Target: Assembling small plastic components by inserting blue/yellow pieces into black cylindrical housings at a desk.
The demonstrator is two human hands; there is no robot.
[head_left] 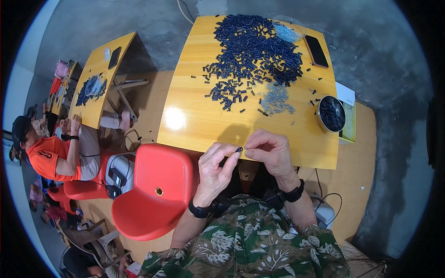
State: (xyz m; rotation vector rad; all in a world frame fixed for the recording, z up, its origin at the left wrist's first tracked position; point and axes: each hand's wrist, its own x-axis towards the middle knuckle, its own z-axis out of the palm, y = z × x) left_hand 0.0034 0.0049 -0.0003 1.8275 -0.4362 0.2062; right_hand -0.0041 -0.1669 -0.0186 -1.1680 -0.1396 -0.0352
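Just over the near edge of the wooden table (194,116), my two hands meet. My left hand (216,167) pinches a small black plastic piece (239,149) between thumb and fingertips. Facing it, my right hand (274,156) is closed on a tiny pale metallic-looking piece (245,148), whose kind is too small to make out. The two pieces are close together or touching; I cannot tell which. Beyond my hands lies a heap of small black cylindrical pieces (250,51), with a patch of small silvery-grey pieces (277,98) at its near right side.
A clear dish (301,28) with light-blue bits and a dark phone (316,51) lie at the far right. A metal bowl (321,123) of black pieces stands at the right edge. A red chair (153,185) is at my left; a person in orange (58,157) sits beyond.
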